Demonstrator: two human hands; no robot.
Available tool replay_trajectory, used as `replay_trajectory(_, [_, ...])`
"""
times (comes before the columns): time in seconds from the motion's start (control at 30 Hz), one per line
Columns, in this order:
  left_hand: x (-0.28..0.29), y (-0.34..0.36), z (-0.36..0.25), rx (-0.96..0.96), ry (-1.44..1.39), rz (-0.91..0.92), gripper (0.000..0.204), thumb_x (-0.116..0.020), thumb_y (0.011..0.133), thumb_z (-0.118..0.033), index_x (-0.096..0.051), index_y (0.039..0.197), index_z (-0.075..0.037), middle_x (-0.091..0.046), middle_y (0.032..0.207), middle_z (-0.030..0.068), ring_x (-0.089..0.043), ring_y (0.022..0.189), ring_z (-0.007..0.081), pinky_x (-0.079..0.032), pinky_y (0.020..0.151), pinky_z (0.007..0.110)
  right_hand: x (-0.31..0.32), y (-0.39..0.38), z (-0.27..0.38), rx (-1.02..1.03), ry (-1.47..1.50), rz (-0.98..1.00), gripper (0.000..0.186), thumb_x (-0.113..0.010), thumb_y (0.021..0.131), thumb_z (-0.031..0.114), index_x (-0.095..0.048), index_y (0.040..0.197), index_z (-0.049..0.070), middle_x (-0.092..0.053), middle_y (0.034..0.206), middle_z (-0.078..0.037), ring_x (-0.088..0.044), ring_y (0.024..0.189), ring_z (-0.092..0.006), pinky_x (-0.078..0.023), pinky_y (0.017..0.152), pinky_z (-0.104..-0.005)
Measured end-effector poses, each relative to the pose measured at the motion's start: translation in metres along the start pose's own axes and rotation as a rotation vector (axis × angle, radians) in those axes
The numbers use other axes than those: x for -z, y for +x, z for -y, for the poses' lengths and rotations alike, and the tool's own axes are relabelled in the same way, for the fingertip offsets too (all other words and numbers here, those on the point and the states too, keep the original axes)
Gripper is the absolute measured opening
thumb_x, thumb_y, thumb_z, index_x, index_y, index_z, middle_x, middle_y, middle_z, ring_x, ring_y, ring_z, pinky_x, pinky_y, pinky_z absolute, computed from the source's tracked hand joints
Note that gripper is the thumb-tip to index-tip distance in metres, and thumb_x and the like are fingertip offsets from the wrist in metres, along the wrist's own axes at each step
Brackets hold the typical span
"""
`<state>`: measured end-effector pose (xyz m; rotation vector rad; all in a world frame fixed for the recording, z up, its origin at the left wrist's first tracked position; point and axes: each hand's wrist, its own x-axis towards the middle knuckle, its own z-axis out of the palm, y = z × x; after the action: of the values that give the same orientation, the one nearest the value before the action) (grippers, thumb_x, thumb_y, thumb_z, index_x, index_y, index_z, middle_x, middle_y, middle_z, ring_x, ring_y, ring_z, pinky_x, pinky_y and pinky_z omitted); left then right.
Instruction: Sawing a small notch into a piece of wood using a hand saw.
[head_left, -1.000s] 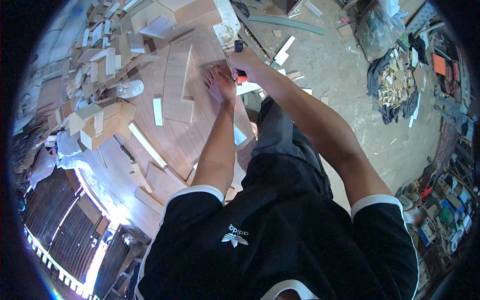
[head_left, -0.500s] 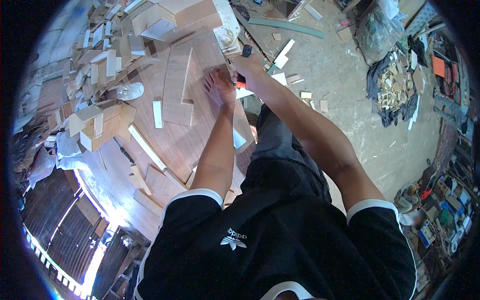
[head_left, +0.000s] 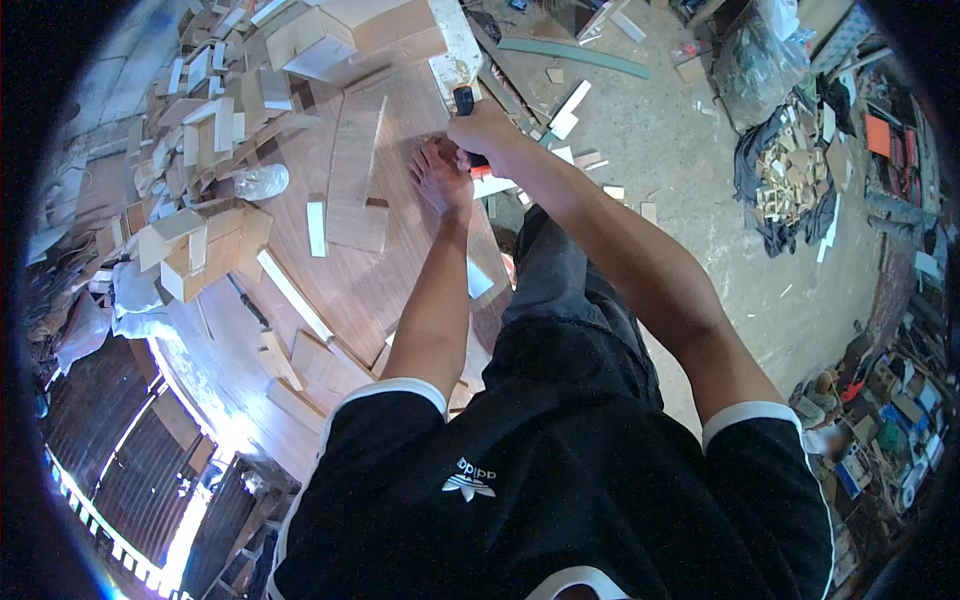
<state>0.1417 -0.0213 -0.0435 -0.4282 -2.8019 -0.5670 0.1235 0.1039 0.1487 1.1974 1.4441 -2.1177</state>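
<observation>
My left hand [head_left: 440,178] lies flat with its fingers spread on a wooden board near the right edge of the brown wooden worktop [head_left: 410,260]. Right beside it, my right hand [head_left: 488,132] is wrapped round a tool with a black-and-orange handle [head_left: 464,100]. The handle's black end sticks out above the fist and an orange part shows below it. What the tool's working end looks like is hidden by my hands. Below the fist, a white piece [head_left: 492,186] juts out past the worktop edge.
Wooden boxes [head_left: 360,45] and offcuts [head_left: 215,130] crowd the worktop's far and left sides. A clear plastic container [head_left: 261,182], a white strip [head_left: 316,229] and a long batten [head_left: 295,294] lie on it. On the floor at right, a dark sack [head_left: 790,180] holds scraps.
My right hand has shifted left with the tool, closer to my left hand. The left hand has hardly moved.
</observation>
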Motion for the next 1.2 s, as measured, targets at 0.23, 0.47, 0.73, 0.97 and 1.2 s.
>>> replay_trajectory(0.23, [-0.005,-0.003,-0.012,0.072,-0.141,0.047,0.048,-0.055,0.081,-0.039,-0.048,0.116,-0.008,-0.05,0.107,0.0167,-0.045,0.104,0.0379,-0.034,0.09,0.05,0.004,0.015,0.002,0.164,-0.414,0.024,0.009,-0.052,0.075,0.002,-0.054,0.071,-0.006,-0.056,0.058,-0.014,-0.056,0.045,-0.0199,-0.042,0.037,-0.0328])
replay_trajectory(0.47, [0.008,0.003,-0.027,0.076,-0.088,0.15,0.044,-0.055,0.081,-0.029,-0.046,0.119,-0.008,-0.05,0.117,0.0195,-0.043,0.113,0.0393,-0.031,0.098,0.052,0.013,0.014,-0.006,0.098,-0.137,-0.03,0.008,-0.053,0.076,0.001,-0.051,0.069,-0.003,-0.053,0.057,-0.011,-0.054,0.044,-0.0201,-0.04,0.036,-0.034])
replay_trajectory(0.73, [0.017,0.014,-0.028,0.158,-0.173,0.162,0.029,-0.05,0.086,-0.02,-0.05,0.113,-0.009,-0.053,0.106,0.0176,-0.048,0.104,0.0382,-0.035,0.092,0.049,0.017,0.024,-0.007,-0.005,0.106,-0.015,0.008,-0.054,0.076,-0.002,-0.048,0.071,0.001,-0.048,0.055,-0.008,-0.047,0.042,-0.0181,-0.037,0.038,-0.033])
replay_trajectory(0.97, [0.016,0.009,-0.024,0.12,-0.118,0.066,0.033,-0.052,0.08,-0.015,-0.051,0.112,-0.009,-0.051,0.106,0.0161,-0.048,0.102,0.0355,-0.036,0.087,0.048,0.011,0.015,-0.011,-0.035,0.308,-0.135,0.009,-0.053,0.076,-0.004,-0.046,0.072,0.001,-0.048,0.057,-0.007,-0.046,0.043,-0.0175,-0.039,0.039,-0.0333])
replay_trajectory(1.2, [0.012,0.009,-0.015,0.139,-0.172,0.12,0.037,-0.055,0.079,-0.025,-0.049,0.113,-0.01,-0.051,0.107,0.0151,-0.047,0.102,0.0357,-0.035,0.087,0.049,0.017,0.014,-0.012,-0.021,0.175,-0.141,0.008,-0.053,0.077,-0.003,-0.046,0.074,0.0,-0.049,0.059,-0.008,-0.05,0.045,-0.0182,-0.04,0.037,-0.0343])
